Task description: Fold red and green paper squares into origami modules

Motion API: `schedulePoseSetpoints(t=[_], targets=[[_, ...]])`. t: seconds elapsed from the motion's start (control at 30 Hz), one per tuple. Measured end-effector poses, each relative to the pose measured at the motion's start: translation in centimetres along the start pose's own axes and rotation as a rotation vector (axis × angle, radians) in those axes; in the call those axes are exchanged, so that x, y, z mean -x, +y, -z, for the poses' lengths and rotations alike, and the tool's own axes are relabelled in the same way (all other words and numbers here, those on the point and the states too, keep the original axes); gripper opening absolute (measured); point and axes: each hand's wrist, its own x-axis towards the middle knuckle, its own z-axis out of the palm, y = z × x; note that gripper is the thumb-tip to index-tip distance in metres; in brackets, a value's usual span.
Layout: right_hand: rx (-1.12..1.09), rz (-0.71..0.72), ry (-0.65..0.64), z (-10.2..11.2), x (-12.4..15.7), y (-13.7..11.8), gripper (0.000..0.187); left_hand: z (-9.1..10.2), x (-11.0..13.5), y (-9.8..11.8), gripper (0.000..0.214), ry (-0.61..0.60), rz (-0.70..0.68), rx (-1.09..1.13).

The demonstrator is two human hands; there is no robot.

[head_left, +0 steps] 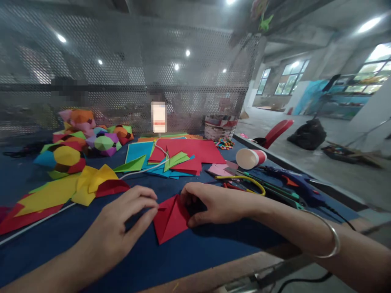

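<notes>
A folded red paper (171,219) lies on the dark blue tabletop, with raised flaps and creases meeting near its upper edge. My left hand (128,219) is at the paper's left corner, fingers stretched out and thumb low, the tips touching or nearly touching a small flap. My right hand (210,203) has its fingers curled on the upper right corner, and its thumb rests against the right edge. The curled fingertips are partly hidden. Behind the hands is a stack of red sheets (195,150) and blue sheets (137,152), with green folded pieces (177,160) on top.
Folded paper balls (105,142) and yellow paper pieces (94,183) are at left; a white cord (143,171) crosses the table. At right are a paper cup (250,158), yellow-handled scissors (244,181), a green cutter (275,191) and a blue glue gun (293,183). A basket (221,126) stands behind.
</notes>
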Motion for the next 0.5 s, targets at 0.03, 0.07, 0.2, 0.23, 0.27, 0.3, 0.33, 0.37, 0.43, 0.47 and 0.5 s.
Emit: schedulePoseSetpoints(t=[0.03,0.07,0.2,0.23,0.27,0.3,0.33,0.37,0.43,0.47,0.5], targets=[[0.006,0.005,0.007,0.0,-0.1,0.0,0.044,-0.1,-0.8,-0.1,0.032,-0.006,0.042,-0.002],[0.008,0.01,0.014,0.0,-0.2,0.0,0.044,-0.2,-1.7,-0.2,0.035,-0.051,0.087,0.0],[0.028,0.035,0.037,0.1,-0.6,0.1,0.046,-0.3,-5.3,0.0,0.036,-0.277,0.252,0.022],[0.036,0.041,0.045,0.1,-0.6,0.0,0.045,-0.3,-6.0,0.0,0.039,-0.336,0.278,0.029],[0.043,0.047,0.055,0.1,-0.6,-0.1,0.045,-0.3,-6.5,0.0,0.041,-0.393,0.301,0.034],[0.05,0.055,0.064,0.1,-0.6,-0.3,0.044,-0.4,-7.0,0.0,0.042,-0.446,0.318,0.038],[0.057,0.064,0.077,0.1,-0.5,-0.5,0.043,-0.5,-7.4,0.0,0.041,-0.495,0.332,0.041],[0.062,0.074,0.09,0.0,-0.3,-0.7,0.041,-0.6,-7.6,-0.1,0.04,-0.537,0.339,0.045],[0.069,0.095,0.116,-0.1,0.0,-1.3,0.04,-0.8,-7.8,-0.3,0.036,-0.597,0.345,0.055],[0.071,0.102,0.125,-0.1,0.1,-1.5,0.04,-0.8,-7.7,-0.5,0.035,-0.617,0.345,0.06],[0.072,0.106,0.132,-0.1,0.2,-1.6,0.04,-0.9,-7.7,-0.6,0.033,-0.632,0.344,0.066]])
